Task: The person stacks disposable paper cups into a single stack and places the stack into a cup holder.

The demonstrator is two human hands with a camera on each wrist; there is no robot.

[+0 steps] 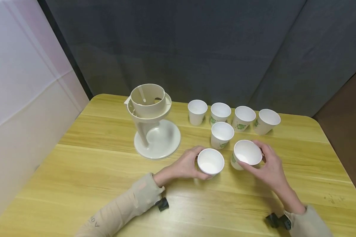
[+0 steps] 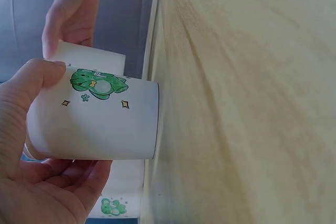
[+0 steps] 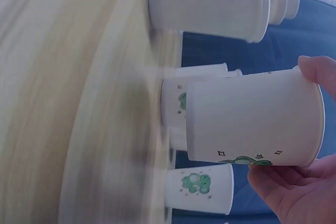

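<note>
My left hand (image 1: 187, 164) grips a white paper cup (image 1: 211, 162) near its rim, thumb on one side and fingers on the other. In the left wrist view this cup (image 2: 100, 116) shows a green cartoon animal, its base close to the table. To its right, my right hand (image 1: 270, 166) holds a second paper cup (image 1: 247, 153) between thumb and fingers, slightly tilted. In the right wrist view that cup (image 3: 254, 119) appears raised off the tabletop. Just behind the two held cups stands another upright paper cup (image 1: 222, 134), touched by neither hand.
A row of several paper cups runs along the back, from the left cup (image 1: 197, 112) to the right cup (image 1: 267, 121). Left of them stands a cream plastic stand (image 1: 157, 140) with a round base and ring-shaped top. A dark curtain (image 1: 181, 49) hangs behind the wooden table (image 1: 92, 158).
</note>
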